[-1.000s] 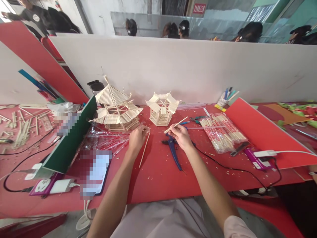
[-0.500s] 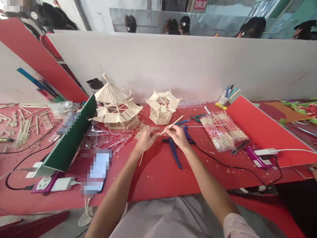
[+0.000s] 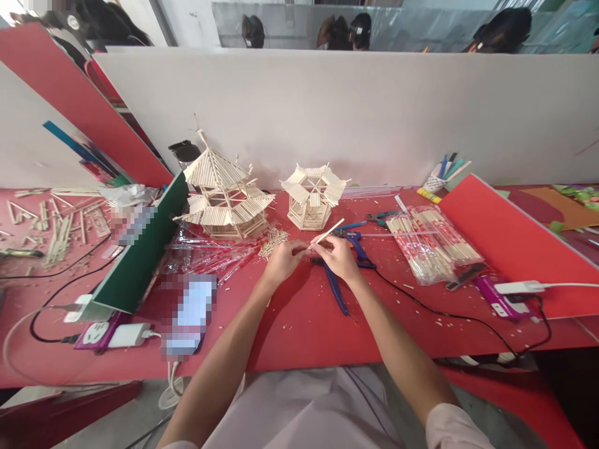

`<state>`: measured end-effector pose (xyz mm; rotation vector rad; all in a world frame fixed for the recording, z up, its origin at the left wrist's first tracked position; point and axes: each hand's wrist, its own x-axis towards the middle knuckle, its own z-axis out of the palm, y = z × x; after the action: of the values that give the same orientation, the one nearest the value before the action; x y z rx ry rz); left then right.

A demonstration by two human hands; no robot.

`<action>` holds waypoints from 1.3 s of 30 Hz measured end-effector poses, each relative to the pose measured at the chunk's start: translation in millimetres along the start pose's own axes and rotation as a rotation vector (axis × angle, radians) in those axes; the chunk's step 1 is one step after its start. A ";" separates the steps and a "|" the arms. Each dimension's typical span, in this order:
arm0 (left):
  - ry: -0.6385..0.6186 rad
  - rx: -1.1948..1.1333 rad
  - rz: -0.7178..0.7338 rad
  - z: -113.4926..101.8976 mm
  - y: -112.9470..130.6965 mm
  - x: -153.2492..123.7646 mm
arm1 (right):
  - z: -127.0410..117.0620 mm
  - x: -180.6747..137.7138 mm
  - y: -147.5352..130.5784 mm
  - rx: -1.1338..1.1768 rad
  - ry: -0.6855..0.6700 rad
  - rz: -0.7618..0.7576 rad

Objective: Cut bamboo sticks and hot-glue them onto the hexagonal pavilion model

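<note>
A thin wooden stick [image 3: 331,230] is pinched between the thumb and fingers of my right hand [image 3: 337,256], slanting up and right. My left hand [image 3: 284,260] has its thumb and fingertips closed at the stick's lower end, the two hands nearly touching. Just beyond them stands a small six-sided stick pavilion [image 3: 309,198] with an open roof centre. To its left is a larger two-tiered stick pavilion [image 3: 224,196] with a pointed roof. Short cut stick pieces [image 3: 272,242] lie in a pile behind my left hand. A long blue handle [image 3: 336,288] lies under my right wrist.
A blue glue gun [image 3: 359,249] with a black cord lies right of my hands. Bagged sticks [image 3: 430,243] and a pen cup [image 3: 433,182] are farther right. A phone [image 3: 193,315] lies at left. Green [image 3: 140,255] and red [image 3: 519,249] dividers flank the red table.
My left fingertips have closed together at the stick's lower end, and the hands are closer. The whole view has shifted slightly; the pavilions have stayed in place.
</note>
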<state>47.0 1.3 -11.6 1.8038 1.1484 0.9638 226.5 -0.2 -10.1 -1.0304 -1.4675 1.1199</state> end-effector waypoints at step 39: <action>0.000 0.412 0.018 -8.5 -1.7 -1.2 | 1.9 3.6 10.5 -0.247 -0.067 -0.042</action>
<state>38.5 2.5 -9.8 2.1368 1.4102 0.7758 224.7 5.2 -19.8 -1.1343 -1.7047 0.9677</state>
